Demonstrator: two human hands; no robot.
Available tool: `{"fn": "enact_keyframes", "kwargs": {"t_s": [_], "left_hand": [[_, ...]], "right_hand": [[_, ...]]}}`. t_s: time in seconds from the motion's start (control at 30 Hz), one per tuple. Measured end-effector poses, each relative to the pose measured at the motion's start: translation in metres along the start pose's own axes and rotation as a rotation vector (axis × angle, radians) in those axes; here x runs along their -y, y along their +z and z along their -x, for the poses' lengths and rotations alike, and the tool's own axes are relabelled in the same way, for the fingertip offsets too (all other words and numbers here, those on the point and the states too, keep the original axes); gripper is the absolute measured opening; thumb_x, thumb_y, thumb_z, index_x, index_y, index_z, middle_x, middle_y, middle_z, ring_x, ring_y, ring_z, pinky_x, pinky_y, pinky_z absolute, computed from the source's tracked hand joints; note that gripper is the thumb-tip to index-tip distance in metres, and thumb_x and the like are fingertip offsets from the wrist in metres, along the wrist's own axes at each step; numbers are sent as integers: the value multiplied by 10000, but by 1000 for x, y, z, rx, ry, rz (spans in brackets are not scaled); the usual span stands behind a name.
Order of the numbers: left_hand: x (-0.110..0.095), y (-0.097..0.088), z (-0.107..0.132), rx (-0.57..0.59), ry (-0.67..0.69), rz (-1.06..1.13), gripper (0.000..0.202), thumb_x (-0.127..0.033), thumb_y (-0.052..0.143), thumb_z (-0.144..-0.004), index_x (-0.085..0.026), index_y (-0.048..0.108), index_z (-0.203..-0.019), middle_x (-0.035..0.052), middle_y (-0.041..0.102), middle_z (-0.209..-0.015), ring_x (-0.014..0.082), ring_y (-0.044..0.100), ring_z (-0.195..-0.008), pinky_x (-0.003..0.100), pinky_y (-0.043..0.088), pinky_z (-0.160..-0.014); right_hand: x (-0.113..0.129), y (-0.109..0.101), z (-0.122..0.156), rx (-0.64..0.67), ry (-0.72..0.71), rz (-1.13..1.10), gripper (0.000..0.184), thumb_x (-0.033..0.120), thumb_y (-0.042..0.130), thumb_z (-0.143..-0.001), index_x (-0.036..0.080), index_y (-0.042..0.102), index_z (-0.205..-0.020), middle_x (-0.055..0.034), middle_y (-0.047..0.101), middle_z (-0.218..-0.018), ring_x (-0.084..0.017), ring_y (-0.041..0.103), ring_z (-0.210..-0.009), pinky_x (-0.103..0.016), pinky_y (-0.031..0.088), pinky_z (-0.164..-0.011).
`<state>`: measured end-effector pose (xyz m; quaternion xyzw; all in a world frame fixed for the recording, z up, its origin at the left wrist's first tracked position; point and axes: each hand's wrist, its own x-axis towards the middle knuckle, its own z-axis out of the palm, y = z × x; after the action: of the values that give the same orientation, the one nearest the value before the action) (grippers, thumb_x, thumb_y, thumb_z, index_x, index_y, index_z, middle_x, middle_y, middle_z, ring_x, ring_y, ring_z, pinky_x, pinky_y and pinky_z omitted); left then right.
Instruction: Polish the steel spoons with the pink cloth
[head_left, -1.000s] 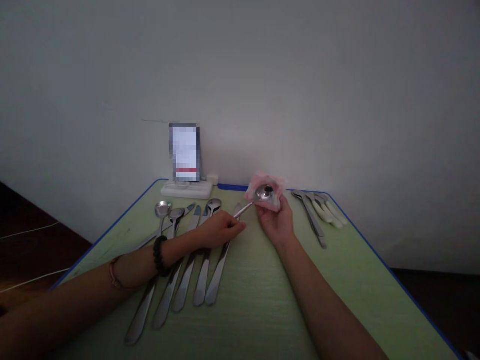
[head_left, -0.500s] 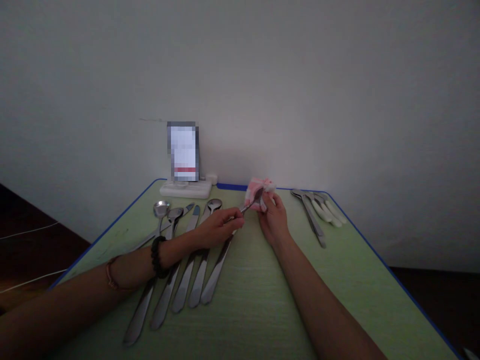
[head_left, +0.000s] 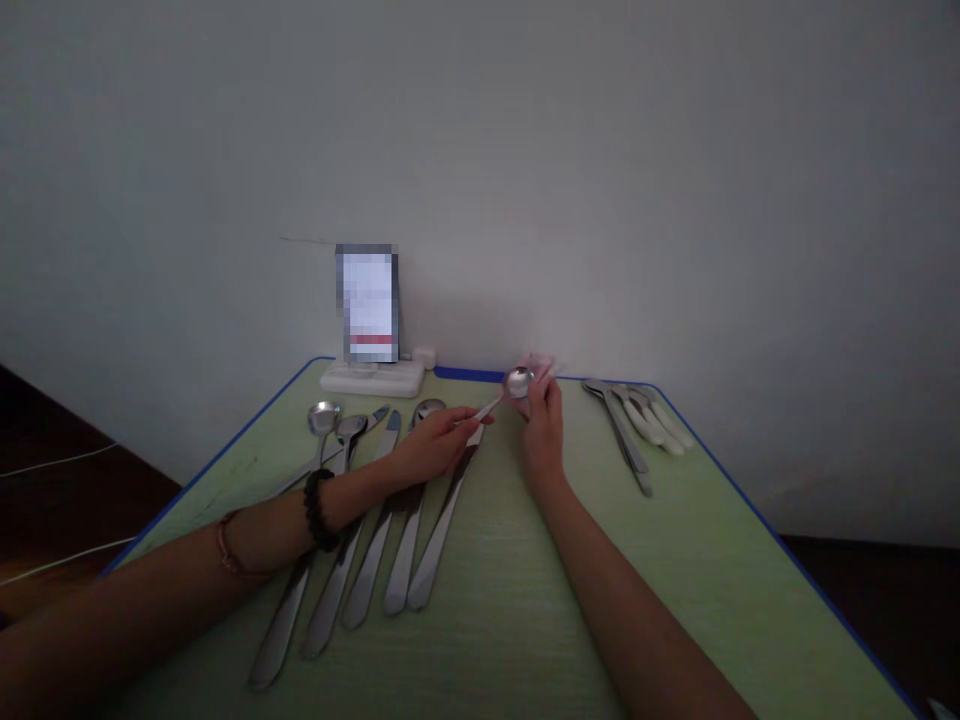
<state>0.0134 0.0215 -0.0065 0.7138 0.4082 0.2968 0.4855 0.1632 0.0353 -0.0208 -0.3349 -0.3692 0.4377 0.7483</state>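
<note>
- Lifted in the last half-second, spoon [head_left: 517,380] clears pink cloth [head_left: 541,362].
- Left hand [head_left: 439,448] fingers pinch its handle, steadying it above the surface [head_left: 525,600].
- Right hand [head_left: 544,430] fingers grip cloth behind the bowl.

Above the left hand [head_left: 436,452], the arm wears a dark beaded bracelet [head_left: 318,510] and a thin reddish band [head_left: 223,545].
</note>
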Motion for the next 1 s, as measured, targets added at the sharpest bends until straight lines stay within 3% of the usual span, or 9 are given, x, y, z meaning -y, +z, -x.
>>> {"fn": "enact_keyframes", "kwargs": {"t_s": [0.13,0.23,0.33,0.4,0.53,0.63,0.73,1.0], "left_hand": [[-2,0,-1,-50,-13,-44,442,-384,340,-882,-66,546,-1110,-103,340,-364,73,288,-320,185,200,-372],[-2,1,-2,-106,-27,-124,421,-339,328,-881,-72,543,-1126,-93,349,-386,92,316,-347,198,230,-396],[-1,0,-1,-130,48,-239,384,-314,349,-872,-97,586,-1082,-53,436,-496,106,397,-466,204,285,-474],[-1,-1,0,-107,123,-301,369,-306,360,-871,-111,606,-1064,-34,468,-574,112,419,-548,207,308,-533],[-2,-3,4,-47,185,-320,376,-300,344,-881,-113,608,-1072,-26,474,-637,111,417,-591,209,317,-580],[-3,-3,6,-13,182,-324,390,-322,338,-888,-116,600,-1090,-47,415,-578,103,384,-541,203,294,-542],[-2,-2,6,14,146,-344,400,-335,330,-897,-118,586,-1116,-70,328,-513,97,330,-475,202,250,-489],[-7,0,8,60,164,-466,349,-304,323,-907,-146,602,-1046,-49,407,-543,106,392,-508,216,276,-526]], "right_hand": [[7,6,6,-5,-117,168,273,252,586,-769,250,636,-1038,-4,528,-1305,-98,380,-1274,-263,240,-1087],[5,4,6,-22,-115,235,226,225,600,-758,246,668,-972,-8,554,-1278,-100,404,-1263,-260,242,-1086],[2,0,4,-98,-132,316,161,256,615,-744,220,660,-894,-30,605,-1176,-110,504,-1144,-253,359,-997],[1,-2,2,-163,-97,313,150,276,644,-714,200,610,-838,-33,644,-1018,-110,590,-943,-235,457,-838],[1,-2,2,-188,-1,174,321,275,718,-638,215,477,-841,34,635,-772,-93,609,-665,-203,472,-611],[3,-2,2,-201,47,168,367,291,720,-638,219,467,-895,40,645,-749,-101,611,-651,-202,461,-574],[4,-2,2,-203,45,266,281,336,687,-670,206,518,-852,36,636,-720,-100,579,-614,-210,448,-564],[2,-6,0,-242,-54,500,391,520,628,-678,155,543,-791,8,597,-700,-107,492,-585,-245,392,-554]]}}
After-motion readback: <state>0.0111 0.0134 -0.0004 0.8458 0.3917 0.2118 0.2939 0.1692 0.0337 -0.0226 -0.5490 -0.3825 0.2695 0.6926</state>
